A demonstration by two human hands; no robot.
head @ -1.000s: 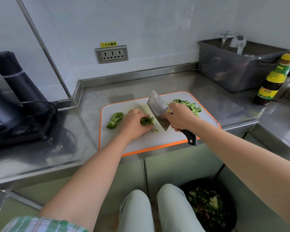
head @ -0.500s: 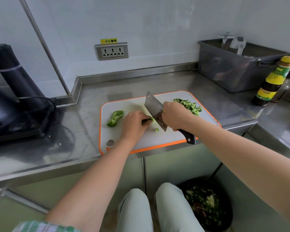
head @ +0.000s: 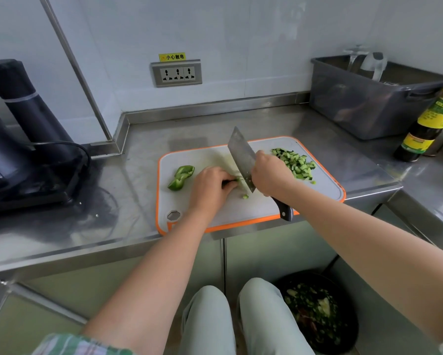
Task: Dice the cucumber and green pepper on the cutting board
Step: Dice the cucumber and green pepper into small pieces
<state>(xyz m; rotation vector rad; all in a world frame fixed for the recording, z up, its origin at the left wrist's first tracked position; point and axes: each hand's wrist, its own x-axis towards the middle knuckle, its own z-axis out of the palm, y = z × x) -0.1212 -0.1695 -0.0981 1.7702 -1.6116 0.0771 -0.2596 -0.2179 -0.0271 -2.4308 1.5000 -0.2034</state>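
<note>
Gripping the knife [head: 240,157] in the right hand [head: 269,175], fingers wrapped round the handle up by the blade, edge down on the cutting board [head: 240,213]. Pinning a short strip of green pepper [head: 237,179] under the left hand [head: 210,188], fingertips curled onto it, just beside the blade. One loose pepper bit [head: 245,196] on the board near the blade's near end. Further left, well apart from the cut: a large uncut pepper piece [head: 180,176], untouched by either hand. Far right corner of the board: a pile of diced cucumber [head: 294,163], no whole cucumber in sight. Board at the front edge of the steel desk [head: 189,129]. Reading progress as: cucumber part done, pepper part barely begun, no diced pepper pile to speak of. Left to do: rest of the strip in hand, then the large piece.
</note>
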